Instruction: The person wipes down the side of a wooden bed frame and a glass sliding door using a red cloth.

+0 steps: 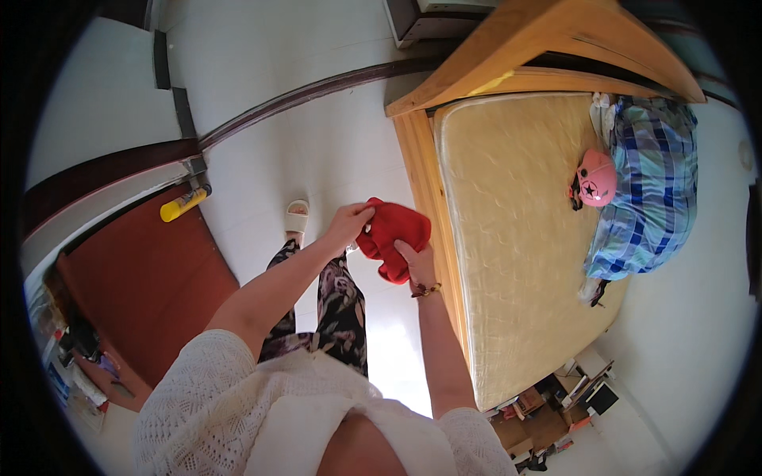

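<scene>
A piece of red cloth (405,220), bunched and partly folded, hangs in the air between both hands. My left hand (350,225) pinches its upper left edge with thumb and fingers. Lower on the right side, my right hand (418,262) grips it with the thumb on top; the other fingers are mostly hidden behind the cloth. A beaded bracelet (426,290) circles the right wrist. What kind of item the cloth is, I cannot tell. It is held above the pale tiled floor, close to the side rail (425,172) of a wooden bed.
On the bed's bare beige mattress (512,250) lie a pink helmet (597,177) and a blue plaid cloth bundle (655,184). At left stands a reddish-brown panel (149,285) with a yellow-capped can (183,203) near it. A cluttered shelf (539,419) sits beyond the mattress's lower end.
</scene>
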`<action>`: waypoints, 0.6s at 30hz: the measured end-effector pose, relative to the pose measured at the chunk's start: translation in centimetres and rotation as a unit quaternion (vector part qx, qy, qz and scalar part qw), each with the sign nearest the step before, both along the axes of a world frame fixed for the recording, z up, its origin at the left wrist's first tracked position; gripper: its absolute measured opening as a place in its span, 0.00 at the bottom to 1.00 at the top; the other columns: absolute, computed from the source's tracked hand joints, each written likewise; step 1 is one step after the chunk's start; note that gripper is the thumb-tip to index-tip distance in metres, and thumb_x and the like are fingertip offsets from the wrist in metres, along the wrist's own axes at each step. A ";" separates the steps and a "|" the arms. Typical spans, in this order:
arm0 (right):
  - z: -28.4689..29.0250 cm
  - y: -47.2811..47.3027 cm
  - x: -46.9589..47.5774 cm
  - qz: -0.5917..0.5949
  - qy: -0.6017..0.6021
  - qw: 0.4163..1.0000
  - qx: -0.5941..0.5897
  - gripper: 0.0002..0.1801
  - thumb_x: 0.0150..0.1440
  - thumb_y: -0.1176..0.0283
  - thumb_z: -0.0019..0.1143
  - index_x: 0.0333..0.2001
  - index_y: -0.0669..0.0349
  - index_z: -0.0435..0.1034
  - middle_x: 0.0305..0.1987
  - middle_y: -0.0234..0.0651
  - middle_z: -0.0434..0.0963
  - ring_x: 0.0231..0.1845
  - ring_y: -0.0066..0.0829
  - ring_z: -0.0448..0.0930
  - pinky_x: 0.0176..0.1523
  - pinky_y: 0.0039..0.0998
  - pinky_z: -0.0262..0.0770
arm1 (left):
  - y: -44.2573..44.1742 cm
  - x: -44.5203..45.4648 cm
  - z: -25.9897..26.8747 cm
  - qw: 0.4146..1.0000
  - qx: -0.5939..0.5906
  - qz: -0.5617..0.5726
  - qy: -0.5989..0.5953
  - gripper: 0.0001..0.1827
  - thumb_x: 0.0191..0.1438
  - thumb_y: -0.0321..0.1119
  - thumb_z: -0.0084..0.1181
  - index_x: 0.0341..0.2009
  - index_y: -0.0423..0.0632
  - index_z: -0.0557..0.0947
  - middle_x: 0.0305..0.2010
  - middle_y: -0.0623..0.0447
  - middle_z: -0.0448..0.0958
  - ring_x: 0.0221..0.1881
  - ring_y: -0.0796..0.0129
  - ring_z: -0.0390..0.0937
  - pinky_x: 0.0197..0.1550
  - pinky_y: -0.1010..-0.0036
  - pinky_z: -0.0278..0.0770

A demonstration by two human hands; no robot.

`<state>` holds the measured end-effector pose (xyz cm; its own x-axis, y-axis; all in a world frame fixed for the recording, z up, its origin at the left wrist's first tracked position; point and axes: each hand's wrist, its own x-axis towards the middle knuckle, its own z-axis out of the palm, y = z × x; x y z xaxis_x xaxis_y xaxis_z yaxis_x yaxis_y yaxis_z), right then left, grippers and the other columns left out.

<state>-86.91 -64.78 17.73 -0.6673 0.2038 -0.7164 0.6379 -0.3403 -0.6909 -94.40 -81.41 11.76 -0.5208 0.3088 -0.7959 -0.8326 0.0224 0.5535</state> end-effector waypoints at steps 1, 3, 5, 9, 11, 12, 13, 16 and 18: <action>-0.6 0.4 -1.3 0.054 0.005 0.997 0.059 0.28 0.48 0.75 0.63 0.54 0.67 0.65 0.51 0.38 0.75 0.51 0.30 0.75 0.54 0.31 0.73 | 0.5 -0.9 -0.2 1.000 0.000 0.022 -0.015 0.17 0.63 0.38 0.47 0.52 0.42 0.78 0.41 0.56 0.78 0.40 0.76 0.73 0.42 0.78 0.71; -1.1 0.7 -4.5 0.120 0.087 0.965 0.218 0.29 0.47 0.76 0.62 0.54 0.66 0.65 0.50 0.41 0.76 0.51 0.34 0.75 0.53 0.33 0.73 | 0.6 -3.4 -0.6 0.994 -0.029 0.043 0.092 0.22 0.64 0.45 0.44 0.57 0.47 0.74 0.47 0.54 0.76 0.49 0.74 0.70 0.49 0.74 0.68; -1.5 1.0 -8.2 0.176 0.186 0.894 0.367 0.31 0.45 0.77 0.60 0.56 0.65 0.64 0.51 0.44 0.74 0.51 0.42 0.76 0.53 0.37 0.71 | -0.3 -4.6 -3.2 0.996 0.009 0.079 0.047 0.28 0.62 0.51 0.45 0.63 0.54 0.66 0.51 0.54 0.75 0.56 0.69 0.67 0.58 0.67 0.60; -3.3 3.7 -18.7 0.239 0.447 0.537 0.674 0.32 0.39 0.75 0.60 0.54 0.59 0.68 0.61 0.41 0.68 0.50 0.44 0.73 0.51 0.39 0.69 | -1.5 -3.6 -9.1 0.997 0.018 0.070 0.027 0.26 0.62 0.51 0.44 0.61 0.53 0.68 0.51 0.53 0.75 0.54 0.68 0.69 0.57 0.67 0.64; -4.7 6.0 -23.0 0.274 0.472 0.394 0.739 0.29 0.41 0.70 0.59 0.52 0.52 0.70 0.63 0.31 0.68 0.50 0.37 0.72 0.48 0.36 0.68 | -1.9 -1.0 -12.2 0.998 0.021 0.059 -0.001 0.26 0.62 0.50 0.44 0.61 0.52 0.69 0.51 0.53 0.75 0.53 0.67 0.70 0.56 0.67 0.65; -5.8 5.9 -24.4 0.286 0.444 0.355 0.771 0.29 0.41 0.71 0.60 0.52 0.49 0.70 0.64 0.26 0.67 0.49 0.35 0.72 0.49 0.37 0.68 | -2.4 -0.1 -14.2 0.998 0.020 0.065 -0.014 0.26 0.62 0.50 0.44 0.60 0.51 0.69 0.51 0.53 0.76 0.53 0.67 0.70 0.56 0.67 0.66; -6.7 6.0 -25.1 0.299 0.412 0.309 0.803 0.30 0.41 0.72 0.61 0.53 0.46 0.70 0.64 0.22 0.67 0.49 0.33 0.71 0.50 0.37 0.68 | -2.1 0.7 -15.7 0.997 0.025 0.070 -0.025 0.26 0.62 0.49 0.44 0.60 0.51 0.69 0.50 0.52 0.76 0.52 0.67 0.71 0.56 0.67 0.67; -11.2 6.2 -25.9 0.251 0.455 0.259 0.814 0.31 0.39 0.72 0.62 0.51 0.43 0.71 0.65 0.13 0.65 0.50 0.31 0.69 0.49 0.35 0.69 | -1.1 2.0 -19.1 0.995 0.045 0.075 -0.043 0.25 0.63 0.48 0.44 0.60 0.49 0.69 0.49 0.52 0.76 0.51 0.67 0.71 0.55 0.68 0.67; -15.5 6.5 -25.4 0.306 0.409 0.261 0.819 0.23 0.43 0.70 0.57 0.47 0.45 0.72 0.64 0.15 0.67 0.50 0.30 0.69 0.48 0.36 0.68 | 0.3 0.9 -21.0 0.998 0.039 0.051 -0.027 0.24 0.62 0.46 0.44 0.59 0.49 0.69 0.49 0.52 0.76 0.51 0.67 0.71 0.55 0.68 0.67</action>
